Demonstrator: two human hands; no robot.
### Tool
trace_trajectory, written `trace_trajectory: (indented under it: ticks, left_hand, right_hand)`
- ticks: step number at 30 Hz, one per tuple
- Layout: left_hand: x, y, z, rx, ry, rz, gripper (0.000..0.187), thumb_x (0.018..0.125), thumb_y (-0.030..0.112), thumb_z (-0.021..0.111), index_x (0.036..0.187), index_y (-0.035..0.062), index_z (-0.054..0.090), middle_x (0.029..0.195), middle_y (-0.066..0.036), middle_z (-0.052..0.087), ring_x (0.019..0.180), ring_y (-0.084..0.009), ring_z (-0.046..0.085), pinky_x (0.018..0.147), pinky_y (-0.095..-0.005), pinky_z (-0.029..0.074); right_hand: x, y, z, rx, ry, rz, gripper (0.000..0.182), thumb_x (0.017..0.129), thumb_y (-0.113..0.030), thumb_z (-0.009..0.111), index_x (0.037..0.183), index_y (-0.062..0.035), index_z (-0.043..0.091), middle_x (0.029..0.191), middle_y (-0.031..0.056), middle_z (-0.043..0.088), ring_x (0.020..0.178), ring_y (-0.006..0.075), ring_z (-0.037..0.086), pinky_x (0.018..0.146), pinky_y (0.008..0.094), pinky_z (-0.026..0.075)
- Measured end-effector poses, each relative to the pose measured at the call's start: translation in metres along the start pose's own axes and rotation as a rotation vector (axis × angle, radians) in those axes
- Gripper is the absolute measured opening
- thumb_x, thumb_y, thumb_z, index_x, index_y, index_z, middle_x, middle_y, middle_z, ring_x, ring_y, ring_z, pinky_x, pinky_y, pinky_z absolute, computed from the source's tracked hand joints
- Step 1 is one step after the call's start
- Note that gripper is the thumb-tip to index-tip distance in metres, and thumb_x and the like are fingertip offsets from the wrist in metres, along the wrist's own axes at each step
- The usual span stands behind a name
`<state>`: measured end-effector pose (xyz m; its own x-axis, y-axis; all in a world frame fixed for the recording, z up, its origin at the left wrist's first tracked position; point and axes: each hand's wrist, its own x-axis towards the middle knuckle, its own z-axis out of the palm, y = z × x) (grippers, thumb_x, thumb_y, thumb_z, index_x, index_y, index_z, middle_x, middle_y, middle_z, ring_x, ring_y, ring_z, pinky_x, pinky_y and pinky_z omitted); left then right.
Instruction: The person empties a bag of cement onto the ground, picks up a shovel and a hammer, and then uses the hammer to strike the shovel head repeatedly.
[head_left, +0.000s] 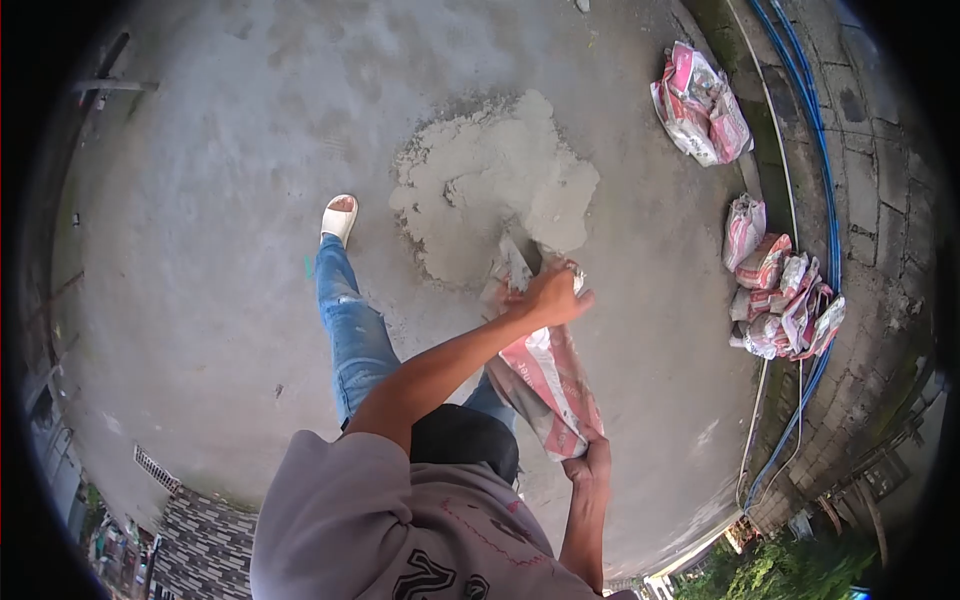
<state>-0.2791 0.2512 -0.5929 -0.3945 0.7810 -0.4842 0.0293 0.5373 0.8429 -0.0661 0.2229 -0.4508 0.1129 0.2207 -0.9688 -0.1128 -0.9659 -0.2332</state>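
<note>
A red and white printed sack [545,375] hangs at a slant in front of my body, its open mouth facing a heap of grey powder [500,170] on the concrete floor. My left hand [550,294] grips the sack near its mouth, fingers closed on the edge. Lower down, my right hand [588,460] holds the bottom corner of the same sack. The mouth lies at the near edge of the heap. How much is inside the sack cannot be seen.
At the right lie a crumpled red and white sack [702,108] and a pile of similar sacks [775,290]. Blue hoses [822,150] run along the paved edge beyond them. My sandaled foot [339,218] stands left of the heap.
</note>
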Motion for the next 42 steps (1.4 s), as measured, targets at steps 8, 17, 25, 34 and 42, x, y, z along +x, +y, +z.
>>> trace_trajectory:
  ticks: [8, 17, 25, 34, 42]
  left_hand:
    - [0.032, 0.018, -0.024, 0.029, 0.151, 0.204, 0.046, 0.070, 0.038, 0.057, 0.065, -0.0073, 0.056, 0.059, -0.025, 0.055, 0.059, -0.0386, 0.057, 0.056, -0.0435, 0.046]
    - [0.041, 0.027, -0.047, 0.011, 0.131, 0.154, 0.041, 0.071, 0.035, 0.058, 0.071, -0.0064, 0.057, 0.074, -0.027, 0.057, 0.072, -0.0396, 0.057, 0.066, -0.0431, 0.046]
    - [0.044, 0.041, -0.078, 0.054, 0.091, 0.063, 0.038, 0.069, 0.031, 0.059, 0.074, -0.0066, 0.057, 0.075, -0.027, 0.057, 0.074, -0.0386, 0.058, 0.065, -0.0437, 0.046]
    - [0.016, 0.050, -0.073, 0.108, 0.142, 0.171, 0.037, 0.069, 0.031, 0.058, 0.070, -0.0053, 0.058, 0.070, -0.024, 0.058, 0.072, -0.0381, 0.058, 0.065, -0.0447, 0.046]
    - [0.030, 0.046, -0.083, 0.096, 0.181, 0.234, 0.042, 0.068, 0.033, 0.058, 0.070, -0.0085, 0.056, 0.070, -0.027, 0.057, 0.072, -0.0404, 0.057, 0.065, -0.0448, 0.046]
  right_hand:
    - [0.002, -0.014, 0.042, -0.017, -0.183, -0.114, 0.052, 0.076, 0.002, 0.039, 0.128, -0.0016, 0.030, 0.123, 0.0173, 0.041, 0.106, 0.0291, 0.049, 0.088, 0.0411, 0.044]
    - [-0.005, -0.018, 0.070, 0.027, -0.291, -0.173, 0.049, 0.077, 0.002, 0.039, 0.125, 0.0001, 0.033, 0.122, 0.0194, 0.042, 0.106, 0.0316, 0.049, 0.089, 0.0432, 0.042]
    - [-0.023, -0.011, 0.067, -0.006, -0.313, -0.156, 0.048, 0.078, 0.002, 0.036, 0.126, 0.0010, 0.031, 0.124, 0.0199, 0.040, 0.108, 0.0323, 0.047, 0.089, 0.0458, 0.042]
    - [-0.015, -0.018, 0.087, -0.018, -0.356, -0.191, 0.049, 0.076, 0.004, 0.036, 0.124, 0.0007, 0.034, 0.123, 0.0188, 0.041, 0.108, 0.0312, 0.047, 0.090, 0.0437, 0.042]
    - [-0.029, -0.024, 0.114, -0.027, -0.503, -0.135, 0.050, 0.079, 0.003, 0.033, 0.128, -0.0005, 0.028, 0.125, 0.0198, 0.039, 0.110, 0.0315, 0.045, 0.091, 0.0430, 0.042]
